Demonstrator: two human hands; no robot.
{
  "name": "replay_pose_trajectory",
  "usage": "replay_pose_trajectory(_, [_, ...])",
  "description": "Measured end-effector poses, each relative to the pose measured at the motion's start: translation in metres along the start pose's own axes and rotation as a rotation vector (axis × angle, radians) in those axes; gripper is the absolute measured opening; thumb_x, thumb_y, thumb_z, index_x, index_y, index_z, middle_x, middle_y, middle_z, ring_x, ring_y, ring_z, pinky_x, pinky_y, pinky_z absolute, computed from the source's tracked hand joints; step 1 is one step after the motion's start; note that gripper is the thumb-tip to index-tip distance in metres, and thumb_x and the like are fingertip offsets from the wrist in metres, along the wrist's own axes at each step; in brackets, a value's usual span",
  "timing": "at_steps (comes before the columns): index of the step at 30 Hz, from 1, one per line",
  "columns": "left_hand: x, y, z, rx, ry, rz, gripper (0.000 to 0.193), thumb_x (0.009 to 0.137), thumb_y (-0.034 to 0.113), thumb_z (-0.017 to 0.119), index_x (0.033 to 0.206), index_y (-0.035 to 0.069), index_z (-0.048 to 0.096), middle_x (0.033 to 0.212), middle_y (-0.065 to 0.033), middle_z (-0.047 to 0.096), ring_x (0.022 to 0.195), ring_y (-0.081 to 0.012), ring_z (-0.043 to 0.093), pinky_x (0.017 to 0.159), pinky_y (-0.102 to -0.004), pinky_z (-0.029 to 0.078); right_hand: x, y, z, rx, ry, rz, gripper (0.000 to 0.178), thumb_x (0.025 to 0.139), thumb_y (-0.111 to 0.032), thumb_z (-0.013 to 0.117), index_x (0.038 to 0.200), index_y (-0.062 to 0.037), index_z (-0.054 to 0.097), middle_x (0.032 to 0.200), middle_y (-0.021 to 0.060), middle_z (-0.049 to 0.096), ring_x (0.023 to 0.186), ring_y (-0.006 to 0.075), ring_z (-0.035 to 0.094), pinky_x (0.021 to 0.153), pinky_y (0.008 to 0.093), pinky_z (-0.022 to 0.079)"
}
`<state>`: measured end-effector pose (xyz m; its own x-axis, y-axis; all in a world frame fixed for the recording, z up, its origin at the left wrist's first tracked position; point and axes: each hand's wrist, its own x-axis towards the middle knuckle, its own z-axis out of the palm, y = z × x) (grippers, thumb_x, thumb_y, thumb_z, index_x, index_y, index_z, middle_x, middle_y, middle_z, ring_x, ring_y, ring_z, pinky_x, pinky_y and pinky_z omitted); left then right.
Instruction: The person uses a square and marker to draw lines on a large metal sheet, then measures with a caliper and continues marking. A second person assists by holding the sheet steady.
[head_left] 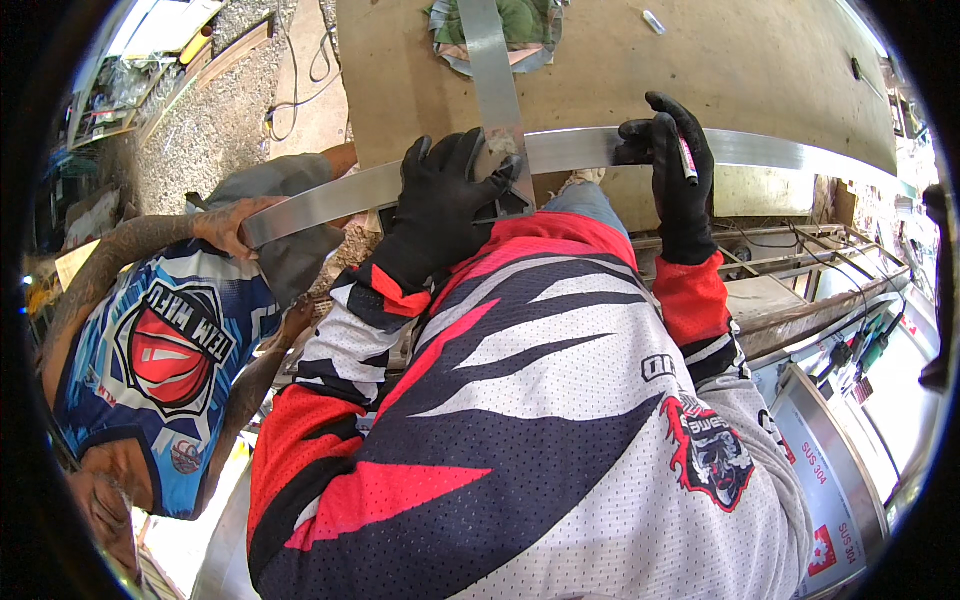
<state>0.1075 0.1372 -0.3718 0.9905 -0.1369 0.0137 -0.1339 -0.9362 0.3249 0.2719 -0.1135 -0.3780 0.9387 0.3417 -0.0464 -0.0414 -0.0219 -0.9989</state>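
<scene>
A long flat silver metal strip (570, 150) lies crosswise along the near edge of a board-topped table. Over it stretches the silver blade of a metal square (490, 70), pointing away from me, with a dark base at its near end. My left hand (440, 190), in a black glove, is closed over the strip and the square where they cross. In my black-gloved right hand (680, 170) is a white marker pen (688, 162), pinched upright just above the strip. A co-worker's bare hand (232, 228) grips the strip's left end.
A green cloth (540, 22) on a round pad lies under the far part of the square. On the tabletop (700, 80) is a small white object (654, 22). The co-worker (170, 340) is close on my left. Metal framing (800, 265) and cables are at right.
</scene>
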Motion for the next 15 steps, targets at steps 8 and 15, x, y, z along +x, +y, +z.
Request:
replay_pose_trajectory(8, [0.0003, 0.0048, -0.0011, 0.014, 0.011, -0.015, 0.067, 0.07, 0.032, 0.076, 0.136, 0.029, 0.064, 0.142, -0.0219, 0.052, 0.133, -0.0396, 0.048, 0.108, -0.0628, 0.03, -0.0027, 0.0, 0.0022, -0.003, -0.001, -0.02, 0.033, 0.108, -0.022, 0.052, 0.131, 0.0007, 0.057, 0.088, 0.0136, 0.074, 0.071, 0.0157, 0.07, 0.066, 0.029, 0.058])
replay_pose_trajectory(15, [0.0009, 0.0052, -0.0011, 0.026, -0.005, -0.015, 0.068, 0.072, 0.036, 0.076, 0.138, 0.03, 0.063, 0.143, -0.0211, 0.051, 0.134, -0.0384, 0.047, 0.108, -0.0615, 0.03, -0.0029, -0.001, -0.0003, -0.059, -0.022, -0.03, 0.034, 0.108, -0.023, 0.052, 0.132, 0.0003, 0.057, 0.089, 0.0132, 0.074, 0.074, 0.0158, 0.07, 0.066, 0.029, 0.058])
